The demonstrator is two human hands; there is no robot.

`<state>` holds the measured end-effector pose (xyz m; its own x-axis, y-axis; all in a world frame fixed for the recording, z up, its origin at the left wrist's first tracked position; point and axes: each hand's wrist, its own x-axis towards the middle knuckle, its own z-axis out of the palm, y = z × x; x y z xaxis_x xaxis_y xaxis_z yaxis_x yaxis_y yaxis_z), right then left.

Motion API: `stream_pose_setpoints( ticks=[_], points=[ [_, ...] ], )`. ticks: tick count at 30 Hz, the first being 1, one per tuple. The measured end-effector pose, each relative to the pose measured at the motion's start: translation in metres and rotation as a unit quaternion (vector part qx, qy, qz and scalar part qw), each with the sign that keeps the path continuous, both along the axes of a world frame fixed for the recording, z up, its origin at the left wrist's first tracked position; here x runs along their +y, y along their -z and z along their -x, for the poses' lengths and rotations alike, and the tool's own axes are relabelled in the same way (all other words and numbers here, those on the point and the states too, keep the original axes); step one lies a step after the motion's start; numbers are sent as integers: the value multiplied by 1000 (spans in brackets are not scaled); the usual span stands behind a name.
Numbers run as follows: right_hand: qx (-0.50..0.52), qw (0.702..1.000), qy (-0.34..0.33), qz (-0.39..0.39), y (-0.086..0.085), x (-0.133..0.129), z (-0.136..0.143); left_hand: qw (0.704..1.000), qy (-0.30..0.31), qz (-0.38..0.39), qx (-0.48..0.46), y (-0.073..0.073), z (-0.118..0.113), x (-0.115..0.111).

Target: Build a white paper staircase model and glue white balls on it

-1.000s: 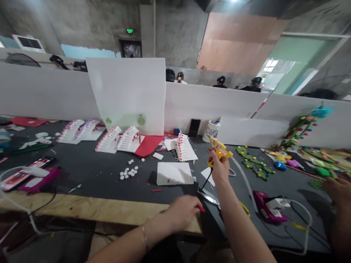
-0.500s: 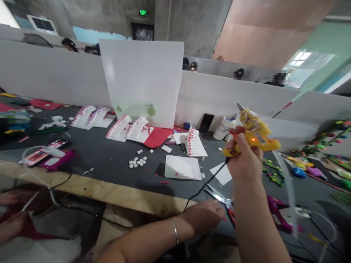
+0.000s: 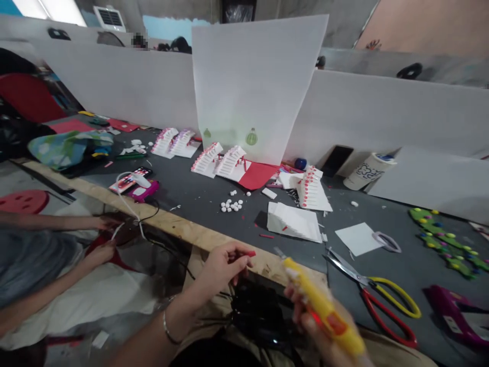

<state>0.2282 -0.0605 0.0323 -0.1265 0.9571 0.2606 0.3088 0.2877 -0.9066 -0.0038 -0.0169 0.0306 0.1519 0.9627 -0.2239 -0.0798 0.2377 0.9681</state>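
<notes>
Having been held raised above the tabletop point(image 3: 202, 220) half a second ago, the yellow glue gun point(image 3: 311, 289) is now lowered to its front edge, with the nozzle directed away from the body and to the left. The gun is gripped in the right hand point(image 3: 318, 337); trigger pressure cannot be determined, as this area is blurred. The left hand point(image 3: 219, 267) has been shifted from beside the scissors point(image 3: 359, 278) to the same front edge, and a small red piece point(image 3: 250, 253) is pinched between thumb and forefinger. The hands are kept apart; nozzle and red piece are near each other but not touching. By this change, both are judged to be within easy working reach. The white stepped piece point(image 3: 294, 223) is left lying near the front edge, just beyond a loose red strip point(image 3: 266, 236), and no change in its position on the tabletop is observed.
</notes>
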Motion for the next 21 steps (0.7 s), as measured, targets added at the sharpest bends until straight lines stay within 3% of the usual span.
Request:
stream_pose_setpoints(
  ticks=[5, 11, 21],
  points=[
    [-20, 997, -36, 64, 12, -11, 38, 1000, -3, -3, -5, -4, -1, 3],
    [-63, 998, -23, -18, 8, -1, 34, 1000, -1, 5, -10, -10, -2, 5],
    [-102, 994, -13, -46, 12, 3, 31, 998, 14, 14, 54, -9, -4, 0]
  ],
)
